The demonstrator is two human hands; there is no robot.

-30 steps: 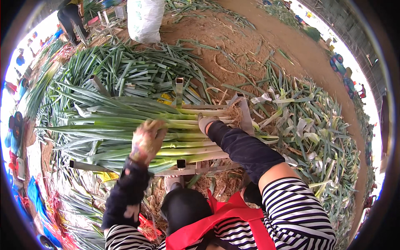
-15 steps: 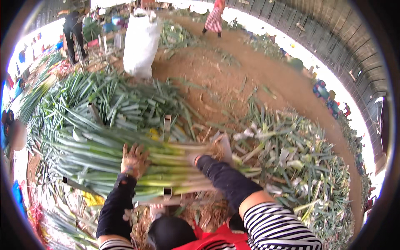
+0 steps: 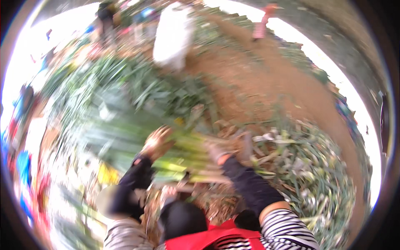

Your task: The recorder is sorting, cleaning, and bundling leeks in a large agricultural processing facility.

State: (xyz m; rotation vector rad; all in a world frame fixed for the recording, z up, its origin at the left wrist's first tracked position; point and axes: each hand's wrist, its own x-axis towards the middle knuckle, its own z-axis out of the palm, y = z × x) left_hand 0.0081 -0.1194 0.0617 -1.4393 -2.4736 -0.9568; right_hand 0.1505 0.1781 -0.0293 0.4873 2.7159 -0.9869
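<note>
A thick layer of long green onions lies in front of me, its green leaves to the left and its pale root ends to the right. My left hand rests flat on top of the stalks with its fingers stretched out. At the pale end, my right hand touches the stalks; its fingers are smeared by motion, so their grip does not show. Dark sleeves cover both forearms. Motion blurs much of the picture, the leaves most of all.
Beyond the stalks spreads a big heap of green onions. A tall white sack stands behind it on brown soil. Trimmed leaves are heaped on the right. Two people, one in pink, stand far off. Something yellow lies at left.
The whole view has swung, so the scene sits further right and is blurred. Both hands stay on the green onions, about as far apart as before.
</note>
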